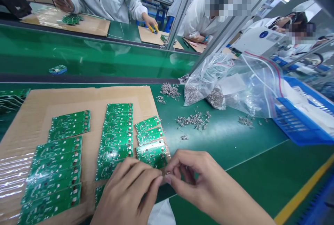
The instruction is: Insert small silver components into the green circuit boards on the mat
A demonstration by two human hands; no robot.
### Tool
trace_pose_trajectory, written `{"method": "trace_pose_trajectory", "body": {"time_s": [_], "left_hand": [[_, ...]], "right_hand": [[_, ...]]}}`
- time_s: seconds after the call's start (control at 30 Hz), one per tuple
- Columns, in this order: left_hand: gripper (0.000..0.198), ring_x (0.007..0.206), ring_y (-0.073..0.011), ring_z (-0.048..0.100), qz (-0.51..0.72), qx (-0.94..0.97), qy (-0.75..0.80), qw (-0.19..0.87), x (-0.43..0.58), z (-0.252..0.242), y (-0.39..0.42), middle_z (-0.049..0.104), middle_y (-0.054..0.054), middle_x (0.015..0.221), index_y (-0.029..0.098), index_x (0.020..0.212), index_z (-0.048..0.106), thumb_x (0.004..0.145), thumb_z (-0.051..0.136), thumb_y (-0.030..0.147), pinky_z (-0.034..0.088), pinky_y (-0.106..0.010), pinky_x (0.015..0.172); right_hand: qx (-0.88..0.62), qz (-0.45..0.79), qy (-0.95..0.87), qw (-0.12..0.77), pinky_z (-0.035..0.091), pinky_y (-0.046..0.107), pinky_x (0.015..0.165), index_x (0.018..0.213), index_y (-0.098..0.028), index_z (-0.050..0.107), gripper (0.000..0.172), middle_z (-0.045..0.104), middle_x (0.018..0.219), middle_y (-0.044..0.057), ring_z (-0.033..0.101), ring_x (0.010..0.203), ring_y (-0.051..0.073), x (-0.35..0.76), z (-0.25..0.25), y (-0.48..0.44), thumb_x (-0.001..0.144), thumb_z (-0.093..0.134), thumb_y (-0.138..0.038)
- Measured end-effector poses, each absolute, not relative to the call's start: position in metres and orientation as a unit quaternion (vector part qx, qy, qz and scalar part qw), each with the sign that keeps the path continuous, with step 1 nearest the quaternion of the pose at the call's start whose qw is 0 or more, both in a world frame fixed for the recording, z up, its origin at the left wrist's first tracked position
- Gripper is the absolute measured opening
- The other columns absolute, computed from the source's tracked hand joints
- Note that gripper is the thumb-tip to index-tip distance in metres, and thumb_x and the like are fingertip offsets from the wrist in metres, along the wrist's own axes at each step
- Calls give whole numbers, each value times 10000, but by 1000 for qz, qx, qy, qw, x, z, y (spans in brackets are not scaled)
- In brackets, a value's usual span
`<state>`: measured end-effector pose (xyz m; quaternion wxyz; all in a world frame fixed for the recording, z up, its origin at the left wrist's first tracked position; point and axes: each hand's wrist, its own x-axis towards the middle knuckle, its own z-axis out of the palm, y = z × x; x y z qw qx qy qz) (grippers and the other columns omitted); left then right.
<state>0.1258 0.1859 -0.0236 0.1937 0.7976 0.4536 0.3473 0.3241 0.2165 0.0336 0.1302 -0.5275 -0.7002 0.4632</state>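
Note:
My right hand [203, 179] is closed in a pinch on a tiny silvery metal part [168, 173], too small to tell its kind. Against those fingertips, my left hand [130, 186] has its thumb and fingers pressed together; whatever they hold is hidden. Just beyond both hands lies a short column of green circuit boards [151, 152] on a cardboard sheet [142, 94]. A longer column of overlapping boards [117, 138] is partly covered by my left hand. Further left, more boards [52, 176] lie in overlapping rows.
Loose metal parts [194, 119] lie in small piles on the green table [221, 141]. Clear plastic bags [250, 89] of similar parts lean by a blue basket [300, 124] at right. Across a green channel [104, 59] with a circuit board [57, 69] on it, co-workers in white work.

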Motion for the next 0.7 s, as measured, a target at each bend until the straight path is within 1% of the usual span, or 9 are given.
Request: {"method": "trace_pose_trajectory", "body": {"time_s": [0.07, 0.27, 0.33, 0.37, 0.47, 0.53, 0.6, 0.7], "left_hand": [[179, 762, -97, 600, 343, 786, 462, 228, 126, -20, 187, 657, 82, 784, 248, 852, 575, 965, 482, 145, 480, -204, 696], [162, 702, -74, 598, 331, 776, 472, 256, 123, -21, 187, 613, 80, 743, 245, 827, 530, 936, 473, 141, 472, -168, 621], [181, 702, -93, 594, 333, 787, 471, 219, 123, -23, 187, 612, 68, 738, 236, 814, 531, 955, 464, 145, 468, -203, 637], [189, 718, -109, 598, 335, 799, 466, 182, 123, -24, 187, 621, 60, 745, 229, 819, 544, 965, 461, 142, 466, -231, 665], [207, 808, -161, 618, 314, 844, 430, 64, 122, -28, 185, 680, 37, 813, 209, 890, 617, 991, 456, 127, 434, -313, 770], [252, 870, -187, 619, 309, 860, 407, 9, 122, -31, 183, 712, 22, 871, 200, 951, 651, 1009, 417, 126, 410, -352, 836], [301, 924, -200, 611, 300, 869, 393, -15, 123, -32, 181, 732, 13, 924, 193, 1005, 667, 1018, 377, 115, 396, -376, 884], [362, 944, -197, 600, 284, 880, 378, -39, 126, -30, 180, 744, 20, 930, 193, 1011, 680, 1022, 332, 90, 391, -381, 911]], "right_hand": [[-516, 471, -702, 142, 364, 214, 543, 859, -210, 692, 74, 534, 649, -59, 457, 590, 90, 322, 32, 214, 882, 643, -159], [-503, 503, -679, 182, 373, 211, 548, 914, -209, 706, 68, 521, 667, -55, 454, 600, 93, 318, 25, 210, 891, 643, -198], [-517, 521, -657, 171, 372, 209, 552, 927, -207, 703, 75, 539, 673, -55, 452, 603, 92, 318, 24, 209, 889, 639, -204], [-526, 537, -640, 160, 368, 207, 550, 912, -203, 700, 68, 545, 670, -54, 445, 603, 91, 319, 24, 209, 891, 636, -216], [-543, 592, -584, 120, 335, 197, 524, 818, -182, 668, 95, 521, 640, -59, 401, 587, 82, 323, 22, 212, 890, 633, -233], [-538, 618, -565, 96, 315, 189, 505, 791, -175, 644, 88, 507, 631, -64, 379, 573, 74, 325, 22, 215, 870, 638, -211], [-531, 627, -564, 77, 313, 184, 496, 788, -175, 632, 73, 513, 632, -65, 381, 568, 71, 326, 21, 217, 854, 641, -204], [-535, 618, -572, 66, 316, 178, 494, 777, -179, 620, 54, 517, 633, -68, 400, 574, 70, 327, 21, 218, 829, 625, -168]]}}
